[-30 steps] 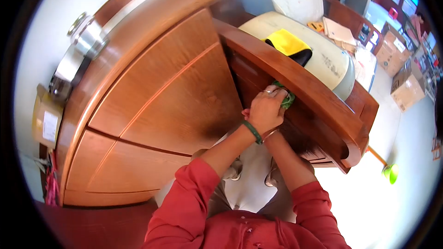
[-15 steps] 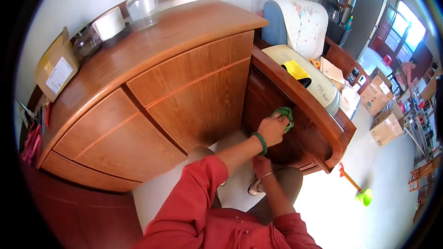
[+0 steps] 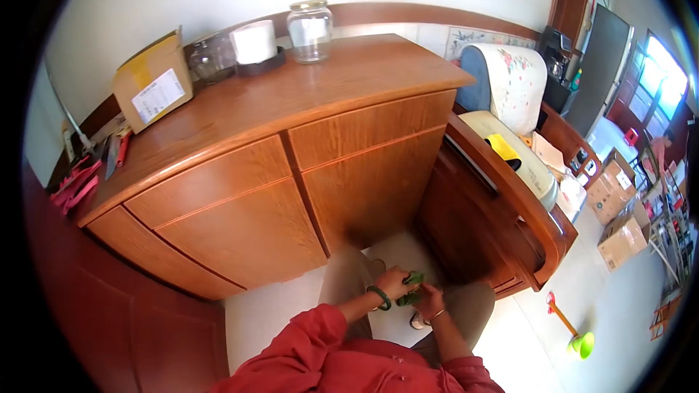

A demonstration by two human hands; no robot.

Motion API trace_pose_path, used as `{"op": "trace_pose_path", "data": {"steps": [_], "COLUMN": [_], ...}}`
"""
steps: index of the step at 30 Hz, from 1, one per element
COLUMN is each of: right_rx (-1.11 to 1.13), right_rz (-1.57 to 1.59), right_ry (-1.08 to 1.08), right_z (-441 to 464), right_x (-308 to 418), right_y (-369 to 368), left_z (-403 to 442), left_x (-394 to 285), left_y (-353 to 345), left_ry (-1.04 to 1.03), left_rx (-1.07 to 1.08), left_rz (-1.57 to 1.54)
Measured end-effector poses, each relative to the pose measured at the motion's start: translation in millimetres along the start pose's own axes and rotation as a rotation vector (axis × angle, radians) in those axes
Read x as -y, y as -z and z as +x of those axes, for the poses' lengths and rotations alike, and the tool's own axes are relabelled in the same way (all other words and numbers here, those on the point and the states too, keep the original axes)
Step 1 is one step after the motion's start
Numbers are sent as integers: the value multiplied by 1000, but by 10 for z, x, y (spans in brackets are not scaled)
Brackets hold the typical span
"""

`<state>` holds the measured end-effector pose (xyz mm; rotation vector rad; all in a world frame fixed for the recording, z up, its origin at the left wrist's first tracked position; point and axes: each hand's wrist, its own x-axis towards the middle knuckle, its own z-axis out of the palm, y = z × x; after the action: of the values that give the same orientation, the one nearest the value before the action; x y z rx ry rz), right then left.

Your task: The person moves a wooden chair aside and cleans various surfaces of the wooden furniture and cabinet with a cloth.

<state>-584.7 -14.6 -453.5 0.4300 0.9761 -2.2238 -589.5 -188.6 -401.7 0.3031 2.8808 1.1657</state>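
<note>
In the head view, the left hand [image 3: 392, 284] and the right hand [image 3: 430, 300] now hold the green cloth [image 3: 413, 277] between them, fingers closed in on it; its exact folds are too small to tell. The cloth is low, between the knees, well apart from the wooden bench [image 3: 520, 200]. Half a second ago the left hand held it against the bench's side panel, while the right hand was lower, off the cloth. The view has swung too: more of the cabinet [image 3: 386, 58] top shows, with the glass jar [image 3: 311, 35] and cardboard box [image 3: 149, 87] standing on it. The yellow cloth [image 3: 501, 148] remains on the bench.
</note>
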Motion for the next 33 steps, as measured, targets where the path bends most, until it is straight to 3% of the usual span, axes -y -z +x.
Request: {"op": "trace_pose_path", "data": {"steps": [1, 2, 4, 5, 10, 16, 19, 24, 26, 30, 32, 33], "right_rx": [-100, -88, 0, 113, 117, 152, 102, -44, -148, -238, -273, -281], "right_rz": [-49, -61, -85, -64, -83, -99, -91, -26, -41, 19, -6, 1], "right_ry": [-19, -21, -136, -102, -75, -24, -6, 70, 149, 296, 372, 370], "right_z": [6, 18, 102, 122, 195, 246, 398, 417, 409, 399, 362, 325], "right_x": [-46, -92, -188, -249, -371, -365, -464, -458, -432, -369, -346, -321], "right_y": [-8, -14, -25, -11, 64, -2, 210, 251, 311, 312, 314, 258], "left_z": [-85, -175, -331, -376, -463, -460, -472, -467, -484, -504, -521, -541], "left_x": [-22, -60, -131, -102, 104, 440, 407, 370, 324, 489, 433, 361], "left_y": [79, 141, 288, 245, 63, -99, 9, 91, 139, -74, -41, 4], "left_ry": [79, 84, 193, 156, 89, 148, 333, 443, 360, 295, 208, 210], "left_rx": [33, 17, 198, 179, 257, 396, 365, 197, 112, 194, 146, 157], "left_rz": [-12, -10, -11, 18, -150, -516, -886, -741, -611, -685, -362, -361]}}
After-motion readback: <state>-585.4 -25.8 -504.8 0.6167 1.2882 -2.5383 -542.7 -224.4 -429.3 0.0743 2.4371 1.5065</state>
